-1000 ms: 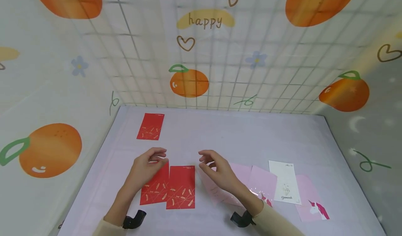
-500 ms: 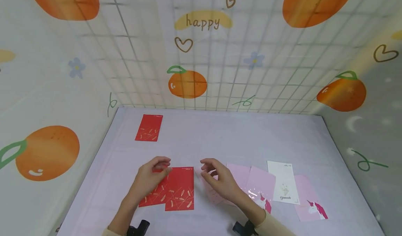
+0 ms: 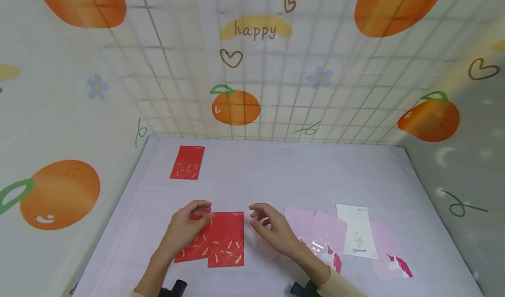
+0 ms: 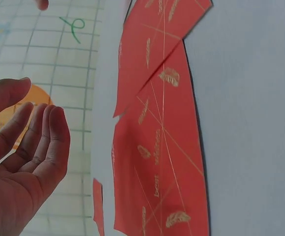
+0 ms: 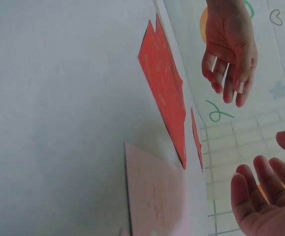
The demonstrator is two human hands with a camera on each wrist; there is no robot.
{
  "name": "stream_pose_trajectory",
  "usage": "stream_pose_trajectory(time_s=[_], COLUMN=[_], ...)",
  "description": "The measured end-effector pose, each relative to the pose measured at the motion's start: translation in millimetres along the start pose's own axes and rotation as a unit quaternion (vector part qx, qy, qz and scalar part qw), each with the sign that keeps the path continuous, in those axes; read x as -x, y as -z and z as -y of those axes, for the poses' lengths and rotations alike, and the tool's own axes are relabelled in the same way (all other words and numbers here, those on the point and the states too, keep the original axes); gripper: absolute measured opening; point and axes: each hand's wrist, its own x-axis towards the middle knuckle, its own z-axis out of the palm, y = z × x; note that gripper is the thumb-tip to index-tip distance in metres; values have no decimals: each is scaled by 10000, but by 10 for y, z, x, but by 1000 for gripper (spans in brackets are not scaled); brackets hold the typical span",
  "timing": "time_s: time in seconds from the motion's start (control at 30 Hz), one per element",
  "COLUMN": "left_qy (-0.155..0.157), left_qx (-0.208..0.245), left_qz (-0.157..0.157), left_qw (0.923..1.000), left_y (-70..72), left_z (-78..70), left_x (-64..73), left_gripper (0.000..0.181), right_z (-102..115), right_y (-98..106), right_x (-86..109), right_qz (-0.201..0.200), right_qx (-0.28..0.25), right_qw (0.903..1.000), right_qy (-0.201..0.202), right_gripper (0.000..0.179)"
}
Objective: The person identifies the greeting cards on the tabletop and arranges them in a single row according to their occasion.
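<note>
My left hand (image 3: 185, 226) hovers over the left one of two red envelopes with gold feather prints, its fingers loosely bent and nothing in them. That left red envelope (image 3: 193, 246) is partly covered by the hand and overlaps the right red envelope (image 3: 226, 240). My right hand (image 3: 274, 227) is raised over a pale pink card (image 3: 262, 240), which it partly hides; its fingers are relaxed and hold nothing. In the left wrist view the palm of the left hand (image 4: 21, 162) faces up, bare. The right wrist view shows both hands apart, the right hand (image 5: 270, 201) lower.
A third red envelope (image 3: 187, 162) lies at the back left of the white table (image 3: 276, 169). To the right lie pink unicorn cards (image 3: 327, 233), a white card (image 3: 357, 231) and another pink unicorn card (image 3: 388, 248). Patterned cloth walls (image 3: 252, 69) surround the table.
Both hands have come slightly down toward the near side, uncovering nothing new, and stay apart. The envelopes and cards lie as before; the view has shifted a little.
</note>
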Motion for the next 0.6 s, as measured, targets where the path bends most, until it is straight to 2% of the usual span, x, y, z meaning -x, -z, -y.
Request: stream_pose_trajectory(time_s=[0.13,0.33,0.6], left_qy=[41,288,7], left_qx=[59,50,-237], left_qz=[-27,-36,-32], left_qw=[10000,9996,9997], left_y=[12,53,88], left_z=[32,96,131], left_x=[5,32,-64], left_gripper=[42,43,44], right_z=[-45,-45,-40], right_y=[-16,-64,-63], right_x=[-12,-34,-93], right_qz=[78,142,61], right_qx=[44,158,307], right_qw=[9999,9995,9993], right_qy=[92,226,219], right_gripper=[37,36,38])
